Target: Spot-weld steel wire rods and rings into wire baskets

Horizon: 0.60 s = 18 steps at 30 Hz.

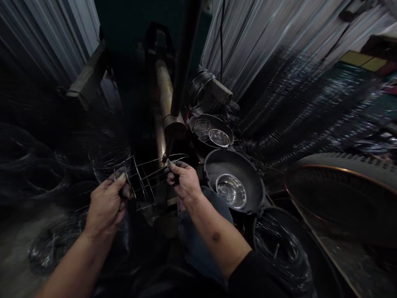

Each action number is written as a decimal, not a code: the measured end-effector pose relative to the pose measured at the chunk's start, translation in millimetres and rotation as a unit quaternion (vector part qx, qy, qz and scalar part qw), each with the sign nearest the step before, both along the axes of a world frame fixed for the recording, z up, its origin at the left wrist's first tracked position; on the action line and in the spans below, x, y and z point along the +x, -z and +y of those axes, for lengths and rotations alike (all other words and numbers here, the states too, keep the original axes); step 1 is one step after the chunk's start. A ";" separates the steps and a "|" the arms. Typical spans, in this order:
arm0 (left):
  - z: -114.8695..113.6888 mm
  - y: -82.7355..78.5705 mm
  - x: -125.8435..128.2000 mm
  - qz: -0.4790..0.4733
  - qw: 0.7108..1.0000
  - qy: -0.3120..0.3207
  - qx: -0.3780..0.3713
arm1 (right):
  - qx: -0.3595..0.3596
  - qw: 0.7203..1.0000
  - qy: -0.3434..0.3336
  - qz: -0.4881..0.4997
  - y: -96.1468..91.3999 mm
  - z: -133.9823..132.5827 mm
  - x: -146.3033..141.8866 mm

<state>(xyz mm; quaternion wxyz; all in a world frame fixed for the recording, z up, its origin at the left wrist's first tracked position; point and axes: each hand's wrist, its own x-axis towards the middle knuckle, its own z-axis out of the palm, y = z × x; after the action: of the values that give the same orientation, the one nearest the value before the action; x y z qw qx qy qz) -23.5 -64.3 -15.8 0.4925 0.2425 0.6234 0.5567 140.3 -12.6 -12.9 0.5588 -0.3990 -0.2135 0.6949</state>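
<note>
A thin metal wire rack (143,176) with crossing rods hangs level in front of me. My left hand (107,200) is closed on its near left side, thumb on top. At the rack's far end, my right hand (185,180) pinches thumb and forefinger together; whatever small piece is in them is too small to make out. Those fingertips are close beside the lower tip of a machine's upright rod (182,62), where the rack's wires meet it. A thick brass-coloured bar (164,85) runs back from there into the machine.
Right of my knee, a dark pan (252,178) holds a steel bowl (238,188) with small metal pieces. Behind it stands another pan (194,120) with a second steel dish (219,138). Wire coils (281,244) lie at lower right, below a round fan guard (341,194). Stacked wirework (310,91) lines the right.
</note>
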 end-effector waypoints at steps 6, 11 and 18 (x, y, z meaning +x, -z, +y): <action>0.1 -8.6 2.0 -0.017 1.000 -0.007 0.014 | -0.001 1.000 0.006 0.009 1.7 -0.1 -0.9; -0.4 -5.0 -0.6 -0.017 1.000 -0.001 0.009 | -0.005 1.000 0.014 0.017 0.2 -0.7 -1.6; 1.0 -7.9 -1.1 0.002 1.000 0.007 0.016 | 0.003 0.999 0.015 0.036 0.0 -2.7 -3.2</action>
<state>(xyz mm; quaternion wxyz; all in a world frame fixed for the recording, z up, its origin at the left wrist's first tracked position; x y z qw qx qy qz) -24.6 -63.3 -8.0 0.4909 0.2562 0.6136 0.5628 137.1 -15.3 -12.9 0.5777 -0.3755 -0.1893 0.6996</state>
